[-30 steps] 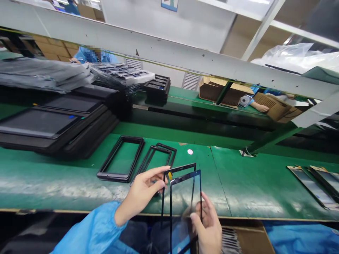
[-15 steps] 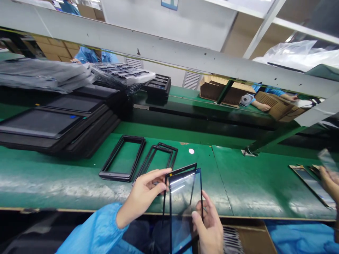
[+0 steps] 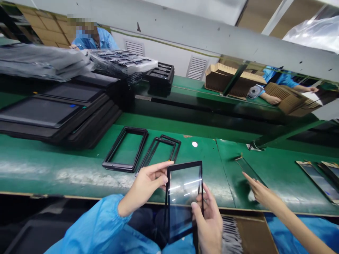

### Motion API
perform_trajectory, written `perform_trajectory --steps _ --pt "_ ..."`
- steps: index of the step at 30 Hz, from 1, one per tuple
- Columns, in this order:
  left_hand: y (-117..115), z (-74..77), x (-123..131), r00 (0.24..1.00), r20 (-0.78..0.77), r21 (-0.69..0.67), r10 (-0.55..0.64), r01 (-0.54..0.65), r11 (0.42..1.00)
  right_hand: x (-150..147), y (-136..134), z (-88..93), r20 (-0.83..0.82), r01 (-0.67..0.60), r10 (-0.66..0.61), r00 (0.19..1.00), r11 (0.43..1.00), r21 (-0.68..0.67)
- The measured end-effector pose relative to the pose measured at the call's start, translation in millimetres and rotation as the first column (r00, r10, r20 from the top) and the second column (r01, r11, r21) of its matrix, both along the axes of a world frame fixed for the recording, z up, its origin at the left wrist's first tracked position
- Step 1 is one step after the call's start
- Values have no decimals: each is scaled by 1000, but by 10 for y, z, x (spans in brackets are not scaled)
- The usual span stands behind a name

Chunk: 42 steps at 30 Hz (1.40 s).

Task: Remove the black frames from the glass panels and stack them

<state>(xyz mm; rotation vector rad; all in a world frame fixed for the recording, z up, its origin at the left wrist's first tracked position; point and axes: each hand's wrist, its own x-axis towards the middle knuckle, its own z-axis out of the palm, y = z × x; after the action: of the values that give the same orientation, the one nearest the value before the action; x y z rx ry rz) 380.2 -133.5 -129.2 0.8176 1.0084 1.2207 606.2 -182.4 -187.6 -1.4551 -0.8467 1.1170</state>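
Observation:
Over the bench's front edge I hold a black-bordered glass touch panel [image 3: 182, 218] tilted upright. My right hand [image 3: 210, 220] grips its right side, with the thumb on the glass and the fingers behind. My left hand [image 3: 145, 185] pinches the upper left corner of a thin black frame [image 3: 166, 208], which lies mostly hidden behind the panel. The tops of panel and frame nearly line up; whether they touch all along I cannot tell. Just beyond my left hand, a small stack of black frames [image 3: 116, 165] and a few looser frames [image 3: 177, 151] lie on the green bench [image 3: 206, 162].
On the left, glass panels [image 3: 37, 111] rest on piled black foam trays [image 3: 90, 130]. Bagged parts [image 3: 124, 67] sit behind. At right, a co-worker's hand [image 3: 261, 192] is by a clear panel [image 3: 250, 168], near several screens [image 3: 315, 180]. A cardboard box [image 3: 254, 233] stands below the bench.
The glass panel has swung left and up over the black frame, so their tops now nearly coincide. At right, the co-worker's hand has moved left, and a clear panel now lies there.

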Motion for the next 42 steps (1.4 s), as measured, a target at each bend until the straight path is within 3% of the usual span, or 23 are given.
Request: perform_trajectory --steps 14,31,38,42 --pt "-11 -18 -4 999 39 1 32 -32 999 -92 -48 213 22 -3 5 1000 997 -80" --pt "-24 -32 -5 999 12 -70 29 -28 997 -122 11 204 26 -5 6 1000 998 -61" --pt "-16 9 37 999 -16 -74 44 -45 996 -92 -45 132 121 -13 17 992 999 -35" --pt "-17 64 21 993 -103 -84 61 -70 994 44 31 213 385 -46 -4 923 992 121"
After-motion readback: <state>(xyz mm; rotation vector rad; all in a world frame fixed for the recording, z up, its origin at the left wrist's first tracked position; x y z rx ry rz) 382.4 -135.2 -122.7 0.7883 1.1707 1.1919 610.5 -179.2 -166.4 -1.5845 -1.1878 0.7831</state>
